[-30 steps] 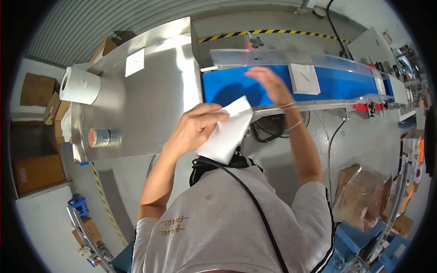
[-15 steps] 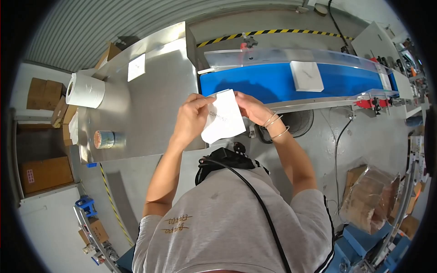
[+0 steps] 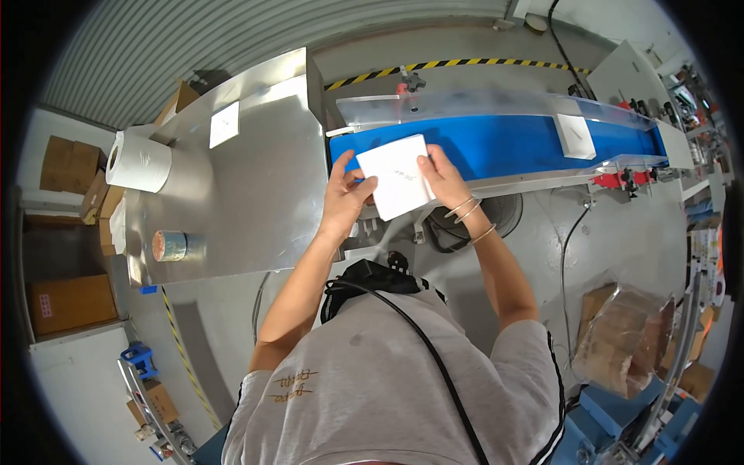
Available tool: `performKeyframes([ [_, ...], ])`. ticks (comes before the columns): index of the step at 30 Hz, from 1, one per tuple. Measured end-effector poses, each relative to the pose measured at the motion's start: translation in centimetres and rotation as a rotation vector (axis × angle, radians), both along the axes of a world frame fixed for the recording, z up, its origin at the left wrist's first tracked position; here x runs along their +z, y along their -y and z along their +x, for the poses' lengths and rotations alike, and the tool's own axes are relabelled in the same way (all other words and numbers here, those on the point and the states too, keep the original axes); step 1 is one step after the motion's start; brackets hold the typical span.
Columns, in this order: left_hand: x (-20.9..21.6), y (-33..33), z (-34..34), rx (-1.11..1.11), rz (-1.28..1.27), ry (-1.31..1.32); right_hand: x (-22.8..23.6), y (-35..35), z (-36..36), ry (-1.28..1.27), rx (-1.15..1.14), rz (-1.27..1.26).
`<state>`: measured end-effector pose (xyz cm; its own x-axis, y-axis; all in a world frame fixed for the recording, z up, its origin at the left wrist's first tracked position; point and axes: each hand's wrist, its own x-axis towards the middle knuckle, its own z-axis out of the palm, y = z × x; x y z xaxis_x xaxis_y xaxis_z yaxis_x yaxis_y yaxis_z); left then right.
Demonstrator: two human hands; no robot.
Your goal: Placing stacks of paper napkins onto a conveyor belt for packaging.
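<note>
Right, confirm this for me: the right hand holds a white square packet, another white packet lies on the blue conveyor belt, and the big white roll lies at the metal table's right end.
One fix: the head view shows the big white roll at the metal table's left end, not its right. The rest stands.

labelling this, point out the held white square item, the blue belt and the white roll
White square item (image 3: 397, 179), head view, middle of its marked face
Blue belt (image 3: 500, 146), head view, bare stretch of its top
White roll (image 3: 142, 163), head view, its curved side
</note>
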<state>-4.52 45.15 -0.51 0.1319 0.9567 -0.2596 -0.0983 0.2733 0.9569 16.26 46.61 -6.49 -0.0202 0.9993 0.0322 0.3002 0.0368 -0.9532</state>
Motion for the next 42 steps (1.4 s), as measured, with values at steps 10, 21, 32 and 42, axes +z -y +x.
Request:
performKeyframes([
  [10,-1.7,1.0,-3.9,0.026,0.014,-0.212,-4.9,-6.1,19.4,0.254,-0.470,-0.060],
  [21,-2.8,0.4,-7.8,-0.049,-0.056,-0.274,-3.1,-0.1,20.9,0.798,-0.910,0.454],
  [32,-7.7,-0.7,-11.9,-0.279,-0.143,-0.030,-26.8,21.7,-5.2,0.602,-0.750,-0.277],
  [42,-9.7,3.1,-16.2,-0.532,0.650,-0.279,-30.3,36.3,-25.2,0.099,-0.699,-1.105],
])
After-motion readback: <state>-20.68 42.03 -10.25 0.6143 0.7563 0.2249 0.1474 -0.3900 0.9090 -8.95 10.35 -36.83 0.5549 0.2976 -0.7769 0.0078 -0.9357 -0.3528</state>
